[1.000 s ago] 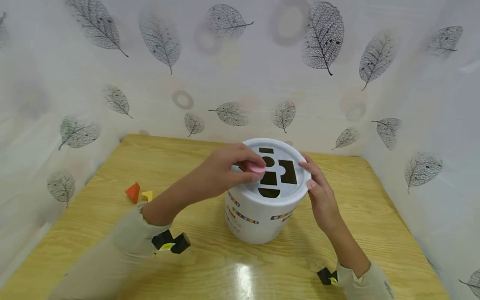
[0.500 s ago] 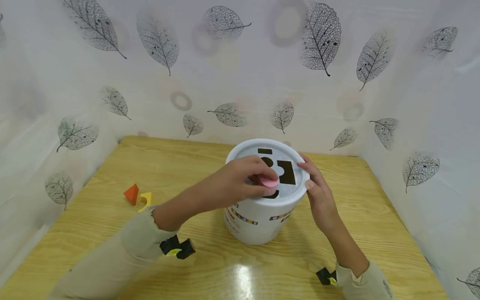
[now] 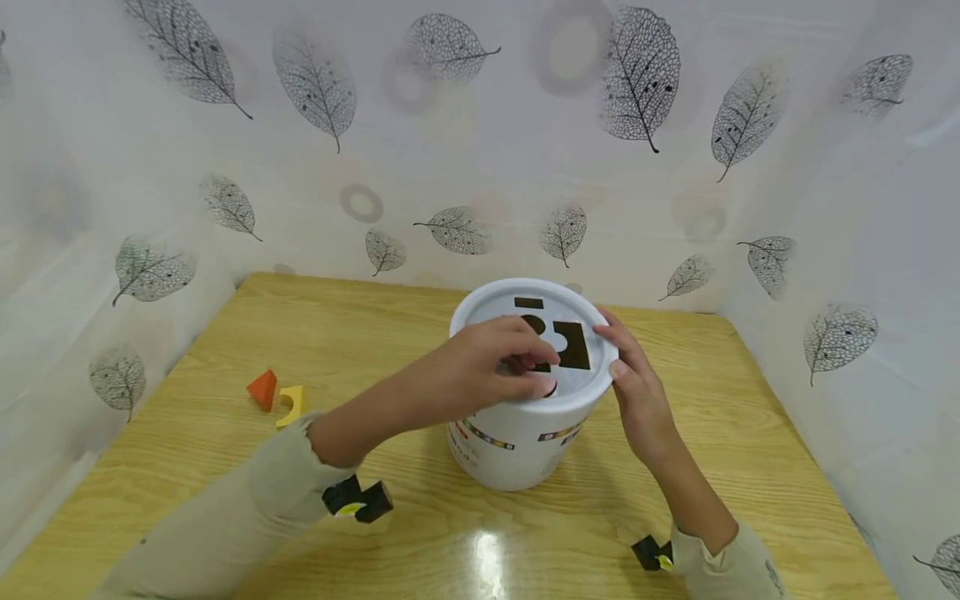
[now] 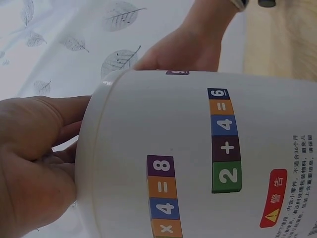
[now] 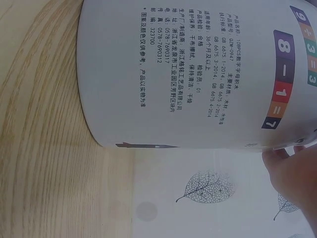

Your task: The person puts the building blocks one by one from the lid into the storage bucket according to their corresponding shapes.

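A white tub [image 3: 506,454] with a lid [image 3: 480,308] stands upright on the table; shaped holes are cut in the lid. My left hand [image 3: 487,362] reaches over it from the left, fingers curled, thumb tip right at the half-round hole near the front. A small pink patch shows by the thumb tip; I cannot tell whether a pink block is still between the fingers. My right hand [image 3: 645,392] grips the lid's rim on the right side. In the left wrist view the left hand [image 4: 29,163] covers the lid edge, hiding its fingertips.
An orange triangular block [image 3: 262,389] and a yellow arch block [image 3: 292,406] lie on the wooden table [image 3: 360,333] to the left. A leaf-printed curtain [image 3: 495,150] surrounds the back and sides. Each wrist wears a small black camera.
My left hand has shifted right and toward the front hole. The pink block, plain between its fingers before, has gone down almost out of sight. The right hand keeps its hold.
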Demonstrator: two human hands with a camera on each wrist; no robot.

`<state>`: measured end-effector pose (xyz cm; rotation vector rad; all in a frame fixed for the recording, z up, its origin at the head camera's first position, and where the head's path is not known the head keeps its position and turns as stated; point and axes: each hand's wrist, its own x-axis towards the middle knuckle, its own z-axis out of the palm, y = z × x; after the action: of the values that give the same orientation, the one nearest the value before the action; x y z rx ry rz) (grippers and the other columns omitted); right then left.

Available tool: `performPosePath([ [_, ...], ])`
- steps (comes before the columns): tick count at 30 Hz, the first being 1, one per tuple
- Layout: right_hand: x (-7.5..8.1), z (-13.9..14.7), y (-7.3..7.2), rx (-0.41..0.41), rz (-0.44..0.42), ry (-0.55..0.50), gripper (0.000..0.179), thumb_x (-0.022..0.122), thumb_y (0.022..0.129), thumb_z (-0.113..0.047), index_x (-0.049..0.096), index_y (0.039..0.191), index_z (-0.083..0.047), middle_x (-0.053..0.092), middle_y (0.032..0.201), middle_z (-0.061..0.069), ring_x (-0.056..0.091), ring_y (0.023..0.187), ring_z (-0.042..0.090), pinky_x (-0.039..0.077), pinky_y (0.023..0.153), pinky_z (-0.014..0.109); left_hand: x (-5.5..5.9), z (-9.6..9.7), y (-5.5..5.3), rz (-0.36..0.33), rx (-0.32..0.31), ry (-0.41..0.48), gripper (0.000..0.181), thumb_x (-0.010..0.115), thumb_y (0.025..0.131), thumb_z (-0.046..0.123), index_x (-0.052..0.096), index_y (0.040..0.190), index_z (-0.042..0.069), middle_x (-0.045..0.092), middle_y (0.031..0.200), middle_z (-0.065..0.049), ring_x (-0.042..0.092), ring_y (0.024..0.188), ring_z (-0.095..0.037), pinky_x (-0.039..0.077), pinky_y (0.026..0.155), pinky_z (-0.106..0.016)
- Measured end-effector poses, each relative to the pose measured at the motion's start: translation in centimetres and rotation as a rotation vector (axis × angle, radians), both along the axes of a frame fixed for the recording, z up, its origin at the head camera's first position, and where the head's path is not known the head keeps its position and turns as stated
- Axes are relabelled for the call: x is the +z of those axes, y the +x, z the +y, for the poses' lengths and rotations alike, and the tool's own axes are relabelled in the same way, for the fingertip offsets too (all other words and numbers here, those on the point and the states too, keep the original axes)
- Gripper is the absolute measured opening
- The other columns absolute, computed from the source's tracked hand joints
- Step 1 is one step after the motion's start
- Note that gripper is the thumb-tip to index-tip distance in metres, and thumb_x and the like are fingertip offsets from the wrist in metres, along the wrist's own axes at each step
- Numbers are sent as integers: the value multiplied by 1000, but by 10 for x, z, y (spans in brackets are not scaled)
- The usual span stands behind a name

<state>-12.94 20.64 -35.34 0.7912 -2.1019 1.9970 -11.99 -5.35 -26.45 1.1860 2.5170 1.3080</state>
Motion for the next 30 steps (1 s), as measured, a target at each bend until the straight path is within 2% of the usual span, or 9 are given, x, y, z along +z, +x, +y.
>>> performPosePath([
  [4,1,-1,1,4,4,-7,42,31,106,-14,45,146,-7,22,166,8,23,152,21,32,115,18,-1,-3,-1,7,5,3,28,74,93,17,70,120,12,64,113,2,60,104,-9,52,93,-24],
  [7,3,-1,2,6,7,-14,42,32,106,-14,46,145,-7,22,166,8,22,152,22,32,115,18,-4,-9,-3,17,16,37,28,74,93,17,71,121,13,64,116,3,60,106,-10,54,94,-26],
  [13,3,-2,2,20,20,-29,42,33,106,-13,46,145,-7,20,166,12,19,153,23,31,116,18,-8,-37,-3,-4,77,146,27,74,93,16,70,120,14,66,119,2,65,104,-13,57,91,-28],
  [18,3,-2,2,23,25,-35,42,33,105,-13,46,145,-6,22,166,10,21,153,23,31,116,18,-13,-68,0,-12,164,171,30,73,94,16,69,124,13,64,126,3,65,106,-11,55,97,-31],
  [22,3,-1,1,12,9,-15,43,32,105,-14,46,146,-6,21,166,10,20,154,23,31,117,19,-23,-95,1,3,244,166,31,72,95,17,68,126,16,63,129,3,64,109,-11,54,99,-30],
  [25,2,-1,1,12,3,-5,44,32,106,-15,45,147,-6,21,167,9,19,154,23,31,117,20,-33,-115,1,17,313,157,30,71,96,17,67,126,15,62,129,2,65,108,-10,54,96,-23],
  [30,0,0,0,15,9,-6,44,32,106,-14,44,147,-4,21,166,9,19,154,23,31,117,20,-49,-151,4,-18,457,95,32,67,99,24,65,130,17,61,127,2,63,106,-5,51,92,-13],
])
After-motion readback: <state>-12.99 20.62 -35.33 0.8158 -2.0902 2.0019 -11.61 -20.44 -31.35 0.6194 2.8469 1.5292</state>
